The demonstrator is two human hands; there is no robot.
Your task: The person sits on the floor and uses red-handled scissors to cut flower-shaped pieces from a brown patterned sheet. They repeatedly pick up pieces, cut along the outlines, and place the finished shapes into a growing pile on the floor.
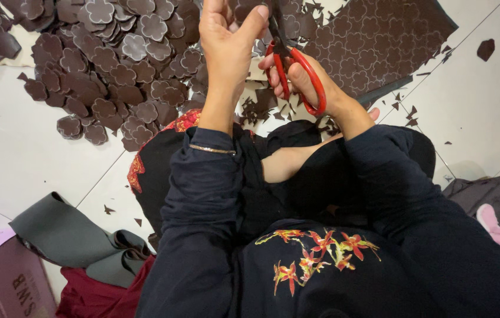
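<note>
Two hands at work above a white tiled floor [14, 147]. Right hand [297, 76]: grip closed through the handles of red scissors [294, 70], blades raised. Left hand [226, 41]: fingers pinched on something at the top edge, unclear what. Dark brown flower-shaped cutouts [114, 65] heaped on the floor left; embossed brown sheet [373, 41] right. Maroon cardboard box [8, 277] at lower left, contents not visible.

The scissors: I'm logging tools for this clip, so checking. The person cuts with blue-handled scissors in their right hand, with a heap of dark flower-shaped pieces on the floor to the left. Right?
Not quite: the scissors have red handles, not blue, as the head view shows. The rest holds: the right hand grips them, and the heap of dark flower-shaped pieces lies on the floor to the left.
</note>
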